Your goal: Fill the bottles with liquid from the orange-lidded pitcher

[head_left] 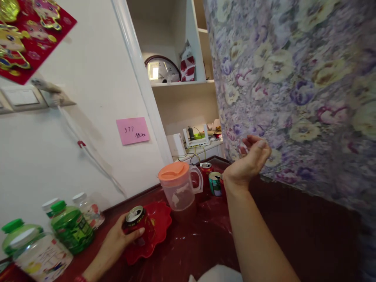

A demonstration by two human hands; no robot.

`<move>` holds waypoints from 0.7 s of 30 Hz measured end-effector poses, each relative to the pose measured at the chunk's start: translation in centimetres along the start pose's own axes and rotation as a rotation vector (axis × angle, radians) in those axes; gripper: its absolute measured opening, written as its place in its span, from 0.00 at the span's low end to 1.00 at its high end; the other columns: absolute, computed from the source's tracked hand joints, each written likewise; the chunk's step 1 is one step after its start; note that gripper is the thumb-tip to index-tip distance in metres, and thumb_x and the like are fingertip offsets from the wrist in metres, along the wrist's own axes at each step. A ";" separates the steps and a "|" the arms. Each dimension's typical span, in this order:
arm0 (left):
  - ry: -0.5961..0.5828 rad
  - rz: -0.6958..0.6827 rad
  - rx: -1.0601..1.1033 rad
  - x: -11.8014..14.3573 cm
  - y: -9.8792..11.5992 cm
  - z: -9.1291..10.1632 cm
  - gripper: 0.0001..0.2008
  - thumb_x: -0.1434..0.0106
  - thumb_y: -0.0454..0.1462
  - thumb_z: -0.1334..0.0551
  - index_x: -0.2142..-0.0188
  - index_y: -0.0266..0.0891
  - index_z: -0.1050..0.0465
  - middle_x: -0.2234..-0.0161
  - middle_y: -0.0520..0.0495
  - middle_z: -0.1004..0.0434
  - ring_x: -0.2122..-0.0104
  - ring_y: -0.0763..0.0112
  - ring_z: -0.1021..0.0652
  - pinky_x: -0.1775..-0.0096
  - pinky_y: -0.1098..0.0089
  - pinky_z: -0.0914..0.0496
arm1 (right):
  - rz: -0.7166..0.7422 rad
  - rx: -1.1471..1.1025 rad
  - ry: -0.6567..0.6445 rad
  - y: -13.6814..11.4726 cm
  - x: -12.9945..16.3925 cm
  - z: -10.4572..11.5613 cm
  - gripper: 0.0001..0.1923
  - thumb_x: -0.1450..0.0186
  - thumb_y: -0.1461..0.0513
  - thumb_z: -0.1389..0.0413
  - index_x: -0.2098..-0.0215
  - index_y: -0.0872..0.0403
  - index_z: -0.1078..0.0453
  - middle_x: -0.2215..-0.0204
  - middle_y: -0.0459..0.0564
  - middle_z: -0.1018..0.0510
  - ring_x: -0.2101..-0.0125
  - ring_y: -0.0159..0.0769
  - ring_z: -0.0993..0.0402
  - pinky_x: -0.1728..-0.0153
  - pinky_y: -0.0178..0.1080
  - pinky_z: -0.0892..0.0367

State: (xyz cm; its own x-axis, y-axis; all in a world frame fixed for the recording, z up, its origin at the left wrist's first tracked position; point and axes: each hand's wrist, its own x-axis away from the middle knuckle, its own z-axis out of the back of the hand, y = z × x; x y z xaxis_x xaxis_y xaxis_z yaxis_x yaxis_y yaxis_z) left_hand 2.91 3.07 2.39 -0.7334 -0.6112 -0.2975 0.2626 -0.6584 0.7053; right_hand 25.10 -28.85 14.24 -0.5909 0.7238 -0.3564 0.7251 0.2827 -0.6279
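Red aluminium sits in my left hand (pixel 117 239): my fingers wrap around a drink can (pixel 135 221), tilted, held just above the red scalloped dish (pixel 160 219) on the dark red table (pixel 293 231). My right hand (pixel 249 158) is raised beside the floral curtain (pixel 293 86), fingers loosely curled and holding nothing; whether they touch the cloth I cannot tell. Between my hands stands a clear pitcher (pixel 179 190) with an orange lid, two more cans (pixel 211 178) just behind it. Green-capped bottles (pixel 70 227) stand near my left wrist, against the wall.
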 end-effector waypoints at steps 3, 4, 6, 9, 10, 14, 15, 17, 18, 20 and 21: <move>-0.036 0.043 0.040 0.0 0.0 0.1 0.41 0.59 0.57 0.28 0.51 0.36 0.30 0.55 0.37 0.18 0.56 0.48 0.18 0.56 0.59 0.22 | -0.006 -0.110 0.073 -1.2 -1.1 0.4 0.13 0.29 0.51 0.60 0.58 0.49 0.40 0.55 0.53 0.29 0.52 0.43 0.28 0.48 0.51 0.36; -0.048 0.056 0.054 0.0 0.1 0.1 0.41 0.58 0.57 0.28 0.51 0.36 0.31 0.55 0.37 0.18 0.55 0.48 0.18 0.56 0.59 0.22 | -0.005 -0.147 0.082 -1.4 -1.3 0.5 0.12 0.29 0.51 0.58 0.59 0.49 0.40 0.57 0.52 0.29 0.54 0.42 0.27 0.49 0.50 0.35; -0.058 0.069 0.081 0.2 0.5 0.2 0.41 0.57 0.56 0.28 0.50 0.36 0.32 0.54 0.37 0.18 0.55 0.48 0.19 0.56 0.60 0.22 | 0.001 -0.215 0.064 -2.1 -1.4 0.5 0.10 0.30 0.52 0.54 0.61 0.49 0.39 0.60 0.49 0.28 0.58 0.39 0.26 0.53 0.47 0.33; -0.020 0.053 0.106 0.8 1.7 0.4 0.38 0.57 0.55 0.27 0.52 0.36 0.30 0.54 0.38 0.18 0.54 0.49 0.19 0.54 0.60 0.22 | -0.004 -0.301 -0.064 -3.5 -0.7 0.2 0.08 0.31 0.54 0.50 0.64 0.50 0.38 0.67 0.46 0.28 0.66 0.35 0.27 0.60 0.41 0.32; -0.001 0.048 0.112 1.0 2.3 0.5 0.37 0.58 0.54 0.26 0.53 0.36 0.29 0.55 0.38 0.18 0.54 0.49 0.19 0.54 0.60 0.22 | -0.014 -0.321 -0.136 -4.2 -0.1 0.0 0.08 0.32 0.55 0.49 0.64 0.51 0.37 0.69 0.44 0.29 0.68 0.33 0.28 0.63 0.39 0.32; 0.034 0.058 0.155 2.0 4.4 1.0 0.34 0.58 0.49 0.25 0.54 0.36 0.28 0.56 0.39 0.17 0.56 0.49 0.18 0.54 0.58 0.22 | -0.064 -0.331 -0.590 -6.5 3.5 -0.5 0.07 0.33 0.57 0.44 0.66 0.52 0.35 0.73 0.41 0.31 0.73 0.29 0.33 0.70 0.34 0.35; 0.030 0.061 0.174 2.2 4.7 1.2 0.33 0.57 0.48 0.25 0.54 0.37 0.28 0.55 0.39 0.17 0.56 0.49 0.18 0.54 0.58 0.22 | -0.069 -0.294 -0.746 -6.9 4.7 -0.6 0.07 0.34 0.57 0.43 0.67 0.52 0.34 0.73 0.41 0.30 0.73 0.29 0.33 0.70 0.34 0.36; 0.018 0.054 0.210 2.8 5.2 1.5 0.32 0.55 0.46 0.26 0.52 0.37 0.30 0.54 0.40 0.18 0.55 0.50 0.18 0.54 0.58 0.22 | -0.034 -0.143 -1.067 -7.3 7.1 -0.8 0.08 0.36 0.56 0.41 0.67 0.52 0.32 0.71 0.42 0.28 0.72 0.29 0.32 0.69 0.34 0.36; 0.016 0.045 0.218 3.0 5.2 1.6 0.32 0.54 0.45 0.26 0.51 0.37 0.30 0.53 0.40 0.18 0.55 0.50 0.18 0.53 0.57 0.22 | 0.011 -0.041 -1.209 -7.3 8.3 -0.8 0.09 0.37 0.55 0.39 0.65 0.52 0.30 0.69 0.43 0.26 0.70 0.31 0.30 0.67 0.35 0.35; 0.011 0.022 0.214 3.6 5.2 1.8 0.32 0.52 0.45 0.27 0.50 0.37 0.31 0.52 0.39 0.19 0.54 0.50 0.19 0.53 0.57 0.23 | 0.120 0.156 -1.440 -7.0 10.5 -0.9 0.15 0.39 0.51 0.38 0.59 0.50 0.28 0.62 0.47 0.24 0.64 0.36 0.27 0.62 0.39 0.34; 0.010 0.011 0.202 4.0 5.2 1.8 0.32 0.52 0.45 0.27 0.51 0.37 0.31 0.52 0.39 0.19 0.53 0.50 0.19 0.53 0.56 0.23 | 0.168 0.235 -1.533 -6.8 11.5 -1.0 0.21 0.40 0.48 0.38 0.54 0.50 0.28 0.58 0.49 0.24 0.60 0.40 0.27 0.59 0.42 0.33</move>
State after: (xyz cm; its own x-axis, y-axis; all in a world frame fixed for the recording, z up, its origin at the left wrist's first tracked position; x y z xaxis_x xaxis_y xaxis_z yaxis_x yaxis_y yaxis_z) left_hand 0.24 -1.99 6.06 -0.7246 -0.6231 -0.2945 0.1388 -0.5505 0.8232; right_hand 13.70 -21.84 15.08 -0.4009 -0.6156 -0.6785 0.8343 0.0606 -0.5479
